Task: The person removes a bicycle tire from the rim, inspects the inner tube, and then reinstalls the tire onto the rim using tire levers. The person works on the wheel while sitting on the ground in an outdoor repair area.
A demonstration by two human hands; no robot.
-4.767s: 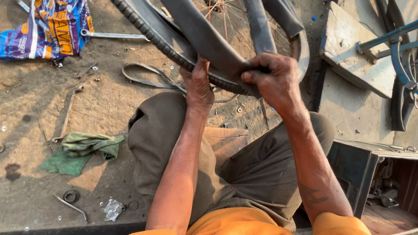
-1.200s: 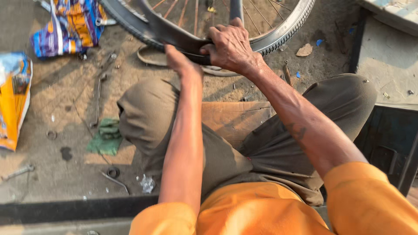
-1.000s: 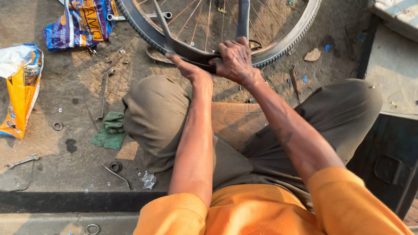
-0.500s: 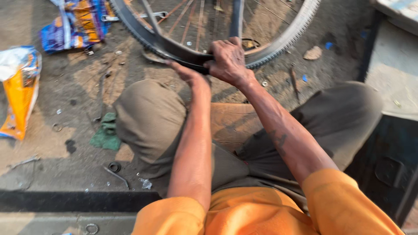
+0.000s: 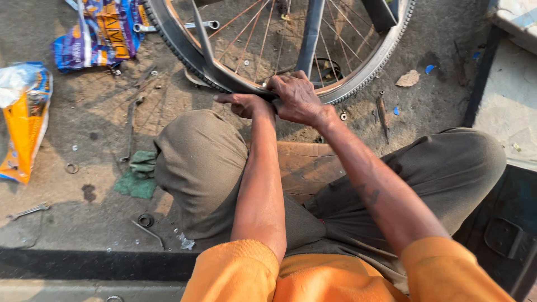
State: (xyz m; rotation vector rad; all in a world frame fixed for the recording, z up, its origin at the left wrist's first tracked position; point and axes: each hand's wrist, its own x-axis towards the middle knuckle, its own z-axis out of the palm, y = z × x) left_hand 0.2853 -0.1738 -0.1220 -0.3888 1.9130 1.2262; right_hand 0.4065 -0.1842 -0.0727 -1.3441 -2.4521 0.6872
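A spoked bicycle wheel (image 5: 369, 61) with a black treaded tyre stands on the dirt ground in front of my knees. My left hand (image 5: 243, 103) presses its fingers on the near edge of the tyre (image 5: 179, 45) at the rim. Beside it, my right hand (image 5: 296, 98) grips the same stretch of tyre and rim, fingers curled over it. A loose black rubber strip (image 5: 202, 39) runs up from my hands across the spokes. Both forearms reach out over my knees in olive trousers.
A spanner (image 5: 198, 25) lies by a crumpled blue and orange bag (image 5: 103, 33). An orange and white bag (image 5: 25, 123), a green rag (image 5: 137, 173), a thin tool (image 5: 131, 134), washers and small metal parts litter the ground on the left. A concrete slab (image 5: 503, 112) is on the right.
The wheel has come closer and my hands have slid along the tyre edge, staying together on the near rim. The view has shifted slightly right.
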